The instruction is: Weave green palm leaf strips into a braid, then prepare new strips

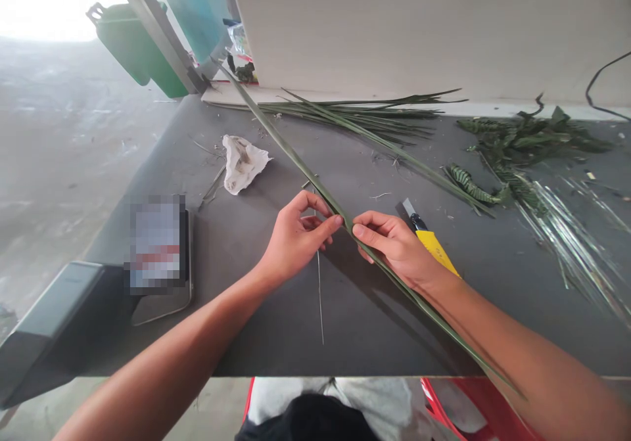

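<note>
And there it was, the long leaf (290, 152), stretched slantwise over the grey bench (256, 336) — one end up by the far left corner, the other running down along my right forearm and past the near edge. My left hand (303, 231) had it pinched, thumb against bent fingers, around mid-length. My right hand (394, 240) pinched it too, just beside the left on the near-edge side, so both grips were narrow and closed on the blade, the thumb tips close together but apart.

Down below my left fingers ran a thin pale strand (320, 303), pointing toward the near edge; whether I gripped it as well, I couldn't tell. Right behind my right hand sat the yellow-handled cutter (436, 250), its metal blade turned to the far edge, the handle's near end hidden by my forearm.

Over along the far edge lay a bundle of narrow leaves (355, 116), a few of them slanting out toward the right. Near the far right corner came a heap of dark foliage (532, 139), with shiny clear strips (576, 231) fanning from it toward the right edge. On the left side, crumpled white paper (244, 165) — and nearer me, close to the left edge, a flat device (158, 250), its face blurred out.
</note>
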`<state>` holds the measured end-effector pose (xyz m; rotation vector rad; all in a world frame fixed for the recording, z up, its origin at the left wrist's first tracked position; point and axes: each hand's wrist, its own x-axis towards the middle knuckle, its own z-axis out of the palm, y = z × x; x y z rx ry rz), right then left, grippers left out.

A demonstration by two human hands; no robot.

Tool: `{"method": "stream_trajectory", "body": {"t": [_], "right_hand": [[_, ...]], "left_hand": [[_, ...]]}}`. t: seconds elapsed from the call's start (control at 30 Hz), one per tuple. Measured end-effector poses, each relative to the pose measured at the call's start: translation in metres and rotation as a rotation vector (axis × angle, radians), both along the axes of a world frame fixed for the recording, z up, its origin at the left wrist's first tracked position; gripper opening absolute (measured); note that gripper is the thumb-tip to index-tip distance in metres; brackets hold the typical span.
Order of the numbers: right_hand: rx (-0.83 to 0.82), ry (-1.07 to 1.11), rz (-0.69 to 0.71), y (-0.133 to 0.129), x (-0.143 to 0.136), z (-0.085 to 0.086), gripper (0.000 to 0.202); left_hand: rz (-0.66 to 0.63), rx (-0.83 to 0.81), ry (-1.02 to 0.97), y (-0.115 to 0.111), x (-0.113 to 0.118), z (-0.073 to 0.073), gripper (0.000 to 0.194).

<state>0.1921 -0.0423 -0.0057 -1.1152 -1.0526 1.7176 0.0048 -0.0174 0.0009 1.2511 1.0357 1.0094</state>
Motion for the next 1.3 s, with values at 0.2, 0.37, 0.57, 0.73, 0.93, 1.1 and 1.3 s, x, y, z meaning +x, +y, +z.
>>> {"method": "stream_trajectory", "body": {"t": [0.2,0.37,0.57,0.73,0.93,1.1,1.3], "right_hand": [[0.056,-0.071,-0.013,-0.0009,0.0017,-0.0049,0.031],[0.12,-0.166,-0.036,0.0006,0.0014,-0.0046,0.033],[0.208,-0.283,-0.064,0.0031,0.0024,-0.0004,0.03],[0.226,-0.304,-0.045,0.0046,0.0024,0.0002,0.032],[0.247,-0.324,-0.028,0.004,0.0028,-0.0034,0.029],[0.265,-0.363,-0.011,0.0023,0.0019,-0.0042,0.029],[0.288,-0.37,0.027,-0.0008,-0.0008,-0.0017,0.028]], "left_hand": [[0.013,0.022,0.132,-0.0028,0.0008,0.0016,0.023],[-0.001,0.008,0.202,-0.005,0.0018,0.0039,0.017],[-0.095,-0.21,-0.056,-0.0017,0.0019,0.0035,0.031],[-0.163,-0.447,-0.292,0.0009,-0.0008,0.0072,0.028],[-0.181,-0.476,-0.308,0.0012,-0.0008,0.0087,0.031],[-0.155,-0.452,-0.28,-0.001,0.0017,0.0076,0.033],[-0.15,-0.469,-0.298,-0.0022,0.0031,0.0053,0.035]]}}
